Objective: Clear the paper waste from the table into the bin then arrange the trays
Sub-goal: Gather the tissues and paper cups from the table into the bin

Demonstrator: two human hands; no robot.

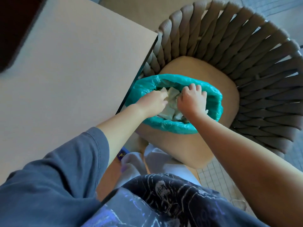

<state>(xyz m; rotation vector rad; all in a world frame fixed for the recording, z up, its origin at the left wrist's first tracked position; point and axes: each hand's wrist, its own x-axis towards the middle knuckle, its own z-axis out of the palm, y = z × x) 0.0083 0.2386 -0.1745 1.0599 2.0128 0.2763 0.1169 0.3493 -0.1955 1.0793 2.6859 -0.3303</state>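
The desk (65, 76) fills the left; off its right edge a bin (213, 104) sits on a chair seat (180, 141). Both hands press paper waste (170, 95) inside: left hand (152, 102) and right hand (191, 102) curled on it. Hard pushing could tip the bin off the seat.

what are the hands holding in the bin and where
Both the left hand and right hand are down on the crumpled paper waste inside the teal-lined bin; their fingertips are hidden, so an actual grip cannot be told.
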